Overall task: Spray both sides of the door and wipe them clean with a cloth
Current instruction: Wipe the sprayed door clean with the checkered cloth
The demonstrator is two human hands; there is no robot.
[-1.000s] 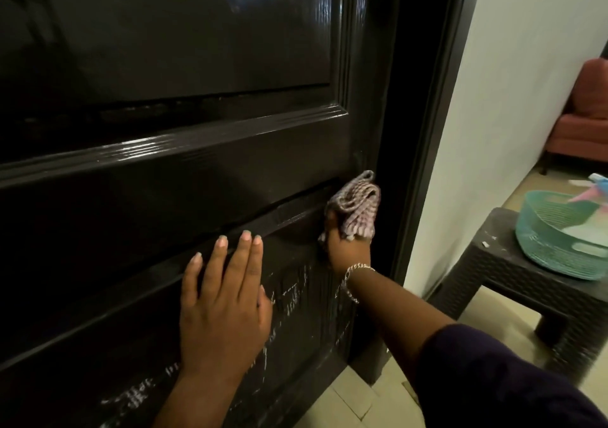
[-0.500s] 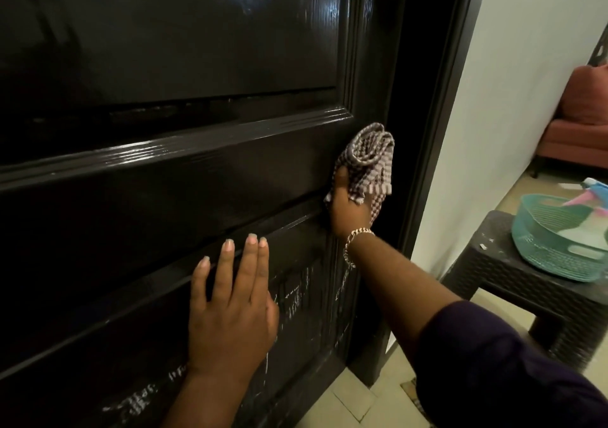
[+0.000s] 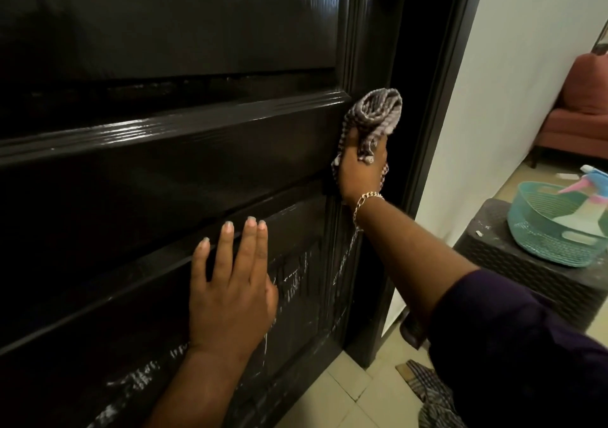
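Meanwhile, the right hand point(image 3: 362, 171) grips a checked cloth point(image 3: 375, 115) against the glossy dark door point(image 3: 164, 180) near its right edge (white streaks lower down); the left hand point(image 3: 230, 289) presses flat, fingers straight.

door point(image 3: 164, 171): cut off top, left, bottom | spray bottle point(image 3: 589, 197): cropped at right edge | right hand point(image 3: 362, 171) fingers: hidden under cloth point(image 3: 375, 115)

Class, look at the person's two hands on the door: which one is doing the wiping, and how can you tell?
The right hand, near the door's edge: it grips the checked cloth. The left hand only rests flat on the lower panel, holding nothing.
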